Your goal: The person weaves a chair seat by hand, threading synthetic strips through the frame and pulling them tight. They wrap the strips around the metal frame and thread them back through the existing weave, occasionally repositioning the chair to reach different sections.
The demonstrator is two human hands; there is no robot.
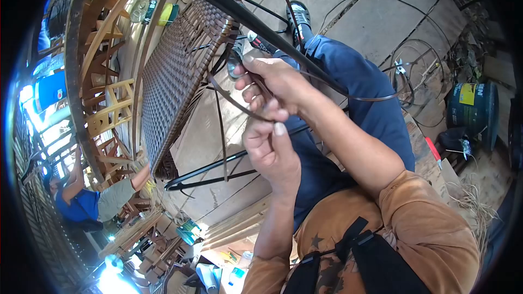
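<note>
A dark brown flat weaving strip [231, 98] runs from the edge of a woven brown wicker panel [177, 71] to my hands. My left hand [272, 152] is closed, pinching the strip between thumb and fingertip. Just above it, my right hand [278, 84] curls around a dark length of strip, its thumb pressed near the panel's edge. A small shiny dark piece shows by that thumb; I cannot make out what it is. The panel is fixed on a black metal frame [261, 19], tilted in front of my legs. Loose strip ends hang from its edge.
Coiled strip [419, 49] and metal pliers [400, 67] lie on the floor to the right. Beyond them are a dark green container [474, 114] and a red-handled tool [433, 149]. Wooden chair frames [111, 103] stand at left, where another person in blue [76, 201] is.
</note>
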